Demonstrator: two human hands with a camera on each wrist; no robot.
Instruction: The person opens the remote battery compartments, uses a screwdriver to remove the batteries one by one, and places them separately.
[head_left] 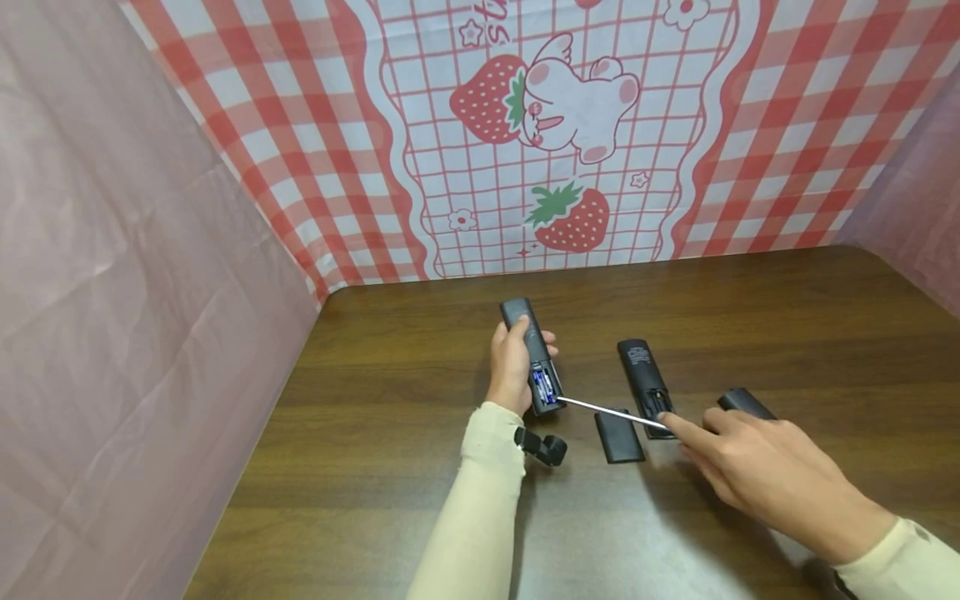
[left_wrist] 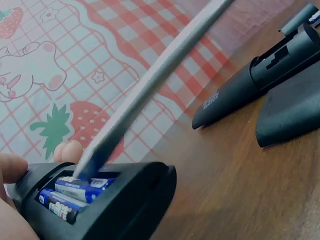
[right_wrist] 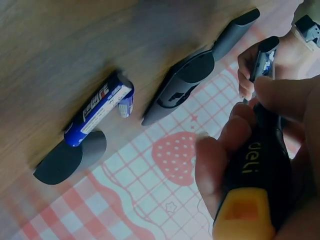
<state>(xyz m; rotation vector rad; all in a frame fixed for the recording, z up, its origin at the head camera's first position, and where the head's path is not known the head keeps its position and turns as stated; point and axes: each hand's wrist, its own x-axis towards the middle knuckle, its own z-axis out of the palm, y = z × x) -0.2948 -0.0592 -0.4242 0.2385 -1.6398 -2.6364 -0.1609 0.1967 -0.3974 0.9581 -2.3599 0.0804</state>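
My left hand [head_left: 512, 367] grips a black remote control [head_left: 536, 340], back side up, its battery compartment uncovered. Inside it lie two blue batteries [left_wrist: 80, 189] side by side. With my right hand [head_left: 772, 471] I hold a screwdriver [right_wrist: 255, 160] by its black and yellow handle. The metal shaft [head_left: 611, 412] reaches across to the left, its tip right at the batteries near the compartment's lower end. A second black remote [head_left: 640, 367] lies on the table between the hands, its compartment open too and partly overlapped by my right fingertips in the head view.
Beside the second remote lies a black battery cover [head_left: 620, 439]. Another black cover [head_left: 744, 402] is farther right, partly behind my right hand. In the right wrist view, loose blue batteries [right_wrist: 97, 109] lie near it. A strawberry-print cloth [head_left: 555, 167] hangs along the wooden table's [head_left: 360, 467] back edge.
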